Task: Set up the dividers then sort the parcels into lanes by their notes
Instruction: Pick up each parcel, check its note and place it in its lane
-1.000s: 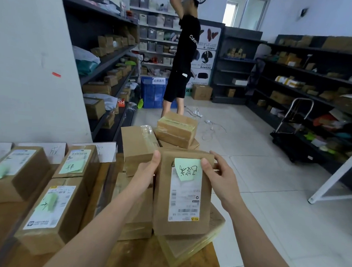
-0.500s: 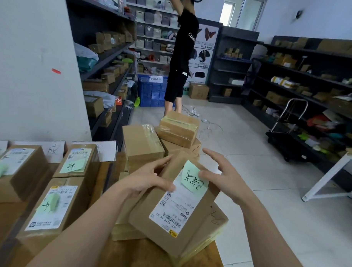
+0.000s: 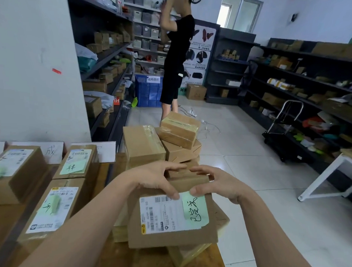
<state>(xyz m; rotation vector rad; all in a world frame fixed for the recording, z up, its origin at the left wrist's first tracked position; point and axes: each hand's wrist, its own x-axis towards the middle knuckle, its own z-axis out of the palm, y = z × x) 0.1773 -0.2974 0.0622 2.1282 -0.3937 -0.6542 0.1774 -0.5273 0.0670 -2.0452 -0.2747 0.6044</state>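
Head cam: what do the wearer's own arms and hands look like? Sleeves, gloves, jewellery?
The left forearm and right forearm are bare right to the frame's edge, with no sleeve in view. The left hand and right hand wear no gloves. No watch, wristband or ring shows on either.

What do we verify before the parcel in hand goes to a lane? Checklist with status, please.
1. Grip: left hand and right hand hold the parcel at its far edge, thumbs on its face: ok.
2. Note: the green note faces up and its writing is in plain view: ok.
3. Matching lane: the divider cards are partly hidden behind the sorted parcels: cannot tell.
4. Free room in that lane: cannot tell.
5. Clutter: in the loose stack behind, the top box sits tilted: not ok.
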